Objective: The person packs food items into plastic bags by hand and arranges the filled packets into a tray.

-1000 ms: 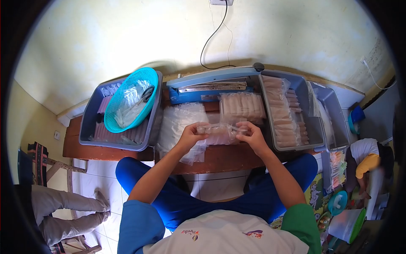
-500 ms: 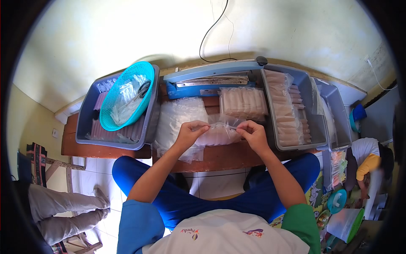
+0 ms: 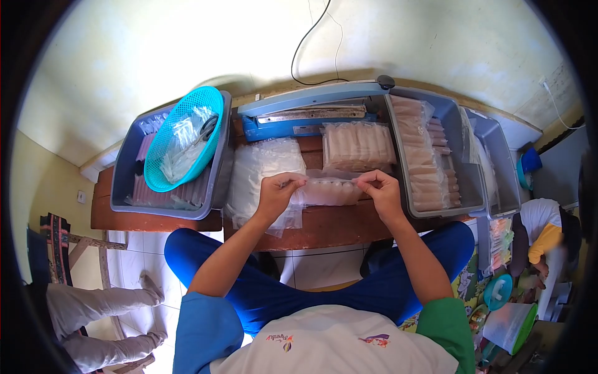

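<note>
My left hand (image 3: 279, 192) pinches the left corner of a clear plastic bag (image 3: 331, 191), and my right hand (image 3: 379, 190) pinches its right corner. The bag's top edge is stretched between them. Several pale pink tubes lie side by side inside it. Left of the bag is a pile of flat clear bags (image 3: 265, 177). Behind it sits a stack of filled bags (image 3: 358, 146). A blue sealer (image 3: 308, 128) with a raised light blue arm stands at the back of the brown bench (image 3: 330, 226).
On the left, a grey tub (image 3: 128, 202) holds packs and a turquoise basket (image 3: 151, 149) with plastic and scissors. Another grey tub (image 3: 439, 215) with filled bags is on the right. One person's legs (image 3: 106, 302) show at left; another person (image 3: 539, 227) is at far right.
The bag's top edge is now drawn straight and its tubes lie in a more even row. My hands have spread slightly apart. The view has shifted a little.
</note>
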The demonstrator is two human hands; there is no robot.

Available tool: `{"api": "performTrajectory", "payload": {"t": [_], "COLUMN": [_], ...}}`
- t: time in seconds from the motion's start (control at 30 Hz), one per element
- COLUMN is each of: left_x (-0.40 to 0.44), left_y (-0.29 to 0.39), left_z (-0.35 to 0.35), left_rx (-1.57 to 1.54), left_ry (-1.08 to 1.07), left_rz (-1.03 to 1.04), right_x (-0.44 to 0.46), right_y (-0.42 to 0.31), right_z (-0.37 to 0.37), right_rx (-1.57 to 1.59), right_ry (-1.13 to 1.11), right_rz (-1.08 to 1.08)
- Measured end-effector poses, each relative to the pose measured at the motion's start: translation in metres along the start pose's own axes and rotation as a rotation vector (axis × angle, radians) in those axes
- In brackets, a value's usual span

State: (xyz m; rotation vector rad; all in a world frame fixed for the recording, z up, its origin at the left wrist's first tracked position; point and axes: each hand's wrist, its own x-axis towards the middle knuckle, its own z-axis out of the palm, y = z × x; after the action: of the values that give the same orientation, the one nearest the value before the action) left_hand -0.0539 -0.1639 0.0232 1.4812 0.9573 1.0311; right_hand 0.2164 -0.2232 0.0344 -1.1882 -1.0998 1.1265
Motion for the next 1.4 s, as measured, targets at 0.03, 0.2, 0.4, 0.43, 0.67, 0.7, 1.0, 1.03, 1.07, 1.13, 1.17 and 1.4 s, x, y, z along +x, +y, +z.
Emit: {"api": "performTrajectory", "payload": {"t": [0.03,0.2,0.4,0.43,0.67,0.7,1.0,1.03,1.07,1.13,1.17,1.4], "left_x": [0.0,0.0,-0.002,-0.002,-0.005,-0.006,-0.004,-0.002,-0.001,0.001,0.001,-0.002], "left_y": [-0.001,-0.002,0.0,0.001,0.001,0.001,-0.009,-0.011,-0.013,-0.012,-0.01,-0.026], "left_z": [0.0,-0.005,-0.006,-0.006,-0.007,-0.007,-0.014,-0.017,-0.021,-0.025,-0.027,-0.018], "left_rx": [0.012,0.06,-0.03,-0.005,-0.007,-0.007,-0.014,-0.005,0.004,0.0,-0.004,0.317], "left_ry": [0.017,0.019,-0.009,-0.012,-0.022,-0.022,-0.031,-0.05,-0.07,-0.133,-0.195,-0.333], "left_rz": [-0.013,-0.019,-0.012,-0.001,0.038,0.039,0.015,-0.04,-0.094,-0.049,-0.003,0.18], "right_x": [-0.001,-0.002,-0.005,-0.006,-0.004,-0.003,-0.006,-0.007,-0.007,-0.007,-0.007,-0.011], "right_y": [0.0,0.001,0.003,0.002,0.006,0.014,0.019,0.018,0.018,0.02,0.02,0.005], "right_z": [0.0,-0.004,-0.008,-0.007,-0.004,-0.005,-0.004,-0.004,-0.004,-0.005,-0.006,0.005], "right_rx": [0.042,0.028,0.097,0.11,-0.276,-0.304,-0.167,-0.128,-0.128,-0.116,-0.116,-0.173], "right_ry": [0.002,-0.027,-0.146,-0.171,-0.251,-0.215,-0.157,-0.157,-0.156,-0.157,-0.158,-0.206], "right_rz": [0.006,-0.009,-0.012,-0.006,-0.114,-0.191,-0.028,-0.017,-0.018,0.027,0.025,-0.096]}}
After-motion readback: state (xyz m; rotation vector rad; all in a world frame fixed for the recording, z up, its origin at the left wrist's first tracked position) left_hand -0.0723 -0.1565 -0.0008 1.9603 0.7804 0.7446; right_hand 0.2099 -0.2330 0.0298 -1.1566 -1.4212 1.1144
